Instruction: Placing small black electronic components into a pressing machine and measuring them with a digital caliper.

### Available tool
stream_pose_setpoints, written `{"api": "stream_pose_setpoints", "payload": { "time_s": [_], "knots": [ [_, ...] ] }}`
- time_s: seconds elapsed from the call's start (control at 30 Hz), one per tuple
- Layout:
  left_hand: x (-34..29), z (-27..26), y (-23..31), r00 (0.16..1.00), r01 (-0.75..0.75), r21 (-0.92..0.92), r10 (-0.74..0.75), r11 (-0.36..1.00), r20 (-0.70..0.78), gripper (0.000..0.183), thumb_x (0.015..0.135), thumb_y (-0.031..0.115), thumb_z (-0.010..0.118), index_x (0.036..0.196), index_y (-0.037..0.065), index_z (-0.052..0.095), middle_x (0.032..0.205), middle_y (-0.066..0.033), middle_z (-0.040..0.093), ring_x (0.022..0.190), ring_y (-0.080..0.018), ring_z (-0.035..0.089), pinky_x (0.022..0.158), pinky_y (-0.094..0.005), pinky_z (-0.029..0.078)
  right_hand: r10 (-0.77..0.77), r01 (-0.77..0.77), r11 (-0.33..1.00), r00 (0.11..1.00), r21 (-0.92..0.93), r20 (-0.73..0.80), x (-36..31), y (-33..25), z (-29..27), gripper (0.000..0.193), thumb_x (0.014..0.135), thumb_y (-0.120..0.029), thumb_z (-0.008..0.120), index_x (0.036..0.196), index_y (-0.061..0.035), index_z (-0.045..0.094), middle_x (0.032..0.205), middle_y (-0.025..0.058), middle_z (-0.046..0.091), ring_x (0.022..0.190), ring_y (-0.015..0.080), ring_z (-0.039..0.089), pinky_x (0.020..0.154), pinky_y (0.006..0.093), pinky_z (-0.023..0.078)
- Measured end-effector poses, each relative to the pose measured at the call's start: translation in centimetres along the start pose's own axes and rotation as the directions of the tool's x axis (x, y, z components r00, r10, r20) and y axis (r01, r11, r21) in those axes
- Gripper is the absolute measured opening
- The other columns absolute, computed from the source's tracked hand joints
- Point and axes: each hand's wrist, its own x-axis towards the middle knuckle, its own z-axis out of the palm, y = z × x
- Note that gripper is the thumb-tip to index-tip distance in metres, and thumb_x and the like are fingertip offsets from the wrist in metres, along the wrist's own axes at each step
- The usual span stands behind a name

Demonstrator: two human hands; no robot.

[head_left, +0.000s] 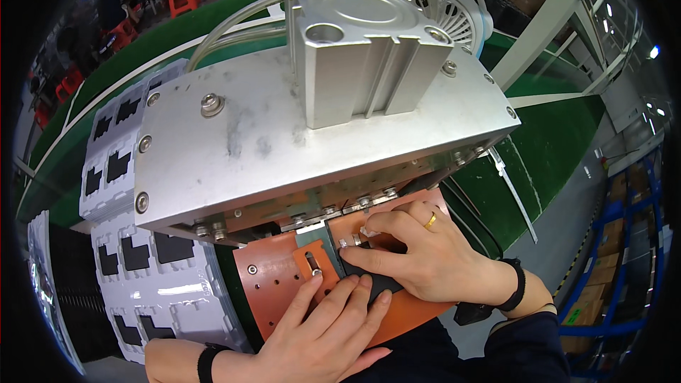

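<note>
A dark grey flat piece (379, 282) lies on the orange-brown fixture plate (266, 291) under a metal press. My right hand (433, 262), a ring on one finger, is bent over this piece, with the thumb pressed on it and the index finger curled towards small metal clips at its far edge. The other right fingers are partly hidden. My left hand (333, 333) lies with fingers stretched out and holds nothing. Its index fingertip touches a slotted orange slider (317, 264); the other fingertips rest along the dark piece's near edge.
The silver press block (284, 142) with its square cylinder (369, 64) overhangs the plate closely. White trays (170, 298) of black cut pieces stand at the left. Clear tubes (234, 25) run behind. Blue shelving with cartons (603, 262) stands at the right.
</note>
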Motion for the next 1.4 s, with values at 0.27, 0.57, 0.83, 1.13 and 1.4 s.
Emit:
{"api": "stream_pose_setpoints", "payload": {
  "time_s": [0.27,0.57,0.83,1.13,1.4],
  "knots": [
    [-0.1,0.0,0.3,0.999,0.03,-0.072,-0.029,0.997,0.018,0.061,0.079,0.048,0.067,0.125,0.009,0.059,0.126,-0.0148,0.055,0.119,-0.031,0.05,0.106,-0.0529,0.03,0.07,-0.071,0.997,0.996,-0.012,-0.053,0.1,0.2,-0.4,0.042,0.079,-0.012,0.06,0.121,-0.0151,0.061,0.105,0.0046,0.053,0.093,0.0222,0.051,0.076,0.0344,0.042],
    [0.2,-1.2,-0.5,0.995,0.071,-0.059,-0.067,0.996,0.068,0.069,0.077,0.055,0.067,0.129,0.01,0.058,0.131,-0.0154,0.052,0.124,-0.0332,0.047,0.108,-0.0558,0.024,0.099,-0.074,0.959,0.992,0.272,-0.079,-3.3,0.1,-1.2,0.032,0.074,-0.019,0.076,0.102,-0.0067,0.068,0.117,0.0082,0.059,0.106,0.0251,0.057,0.084,0.0355,0.049],
    [0.9,-0.6,-2.2,0.992,0.116,-0.117,-0.108,0.986,0.072,0.074,0.076,0.064,0.065,0.128,0.011,0.059,0.133,-0.016,0.051,0.125,-0.0353,0.046,0.107,-0.0584,0.023,0.078,-0.047,0.951,0.993,0.306,-0.092,-1.4,1.9,-0.7,0.029,0.072,-0.017,0.077,0.098,-0.0063,0.07,0.109,0.0084,0.062,0.097,0.025,0.058,0.081,0.0347,0.051],
    [1.1,-1.6,-2.2,0.987,0.132,-0.154,-0.116,0.979,0.107,0.07,0.08,0.052,0.063,0.134,0.008,0.052,0.141,-0.0166,0.045,0.132,-0.0336,0.041,0.111,-0.0558,0.02,0.086,-0.066,0.953,0.995,0.297,-0.055,-1.2,1.8,-0.9,0.031,0.07,-0.018,0.079,0.098,-0.0074,0.071,0.11,0.0076,0.062,0.097,0.0261,0.058,0.079,0.0345,0.051],
    [0.7,-0.8,-2.1,0.989,0.146,-0.216,-0.14,0.966,0.043,0.07,0.081,0.05,0.062,0.134,0.006,0.051,0.141,-0.0165,0.044,0.133,-0.033,0.04,0.111,-0.0553,0.02,0.098,-0.08,0.943,0.994,0.323,-0.038,-0.9,1.8,-1.0,0.033,0.069,-0.018,0.08,0.099,-0.0078,0.072,0.111,0.0061,0.063,0.096,0.0234,0.059,0.079,0.0329,0.05]
  ]
}}
